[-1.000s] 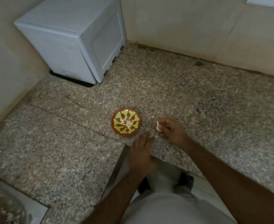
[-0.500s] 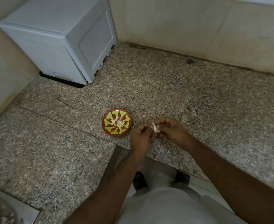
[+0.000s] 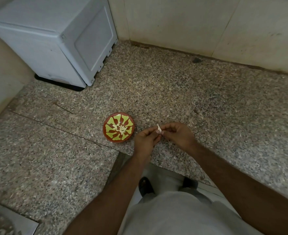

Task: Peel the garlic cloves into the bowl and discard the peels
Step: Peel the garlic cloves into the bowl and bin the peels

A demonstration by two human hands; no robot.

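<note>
Near the worktop's (image 3: 207,107) front edge, beside the red bowl (image 3: 118,127), left hand (image 3: 145,141) and right hand (image 3: 177,135) meet, fingers pinching 1 pale garlic clove (image 3: 159,128).

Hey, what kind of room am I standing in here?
Most likely a home kitchen: a speckled granite counter in a tiled corner, a white appliance on it, a steel sink at its edge, and a bowl of peeled garlic.

Left hand (image 3: 144,139): lifted off the counter edge where it lay flat a second ago, now meeting the right hand (image 3: 177,135), both pinching the garlic clove (image 3: 159,128) between their fingertips.
</note>
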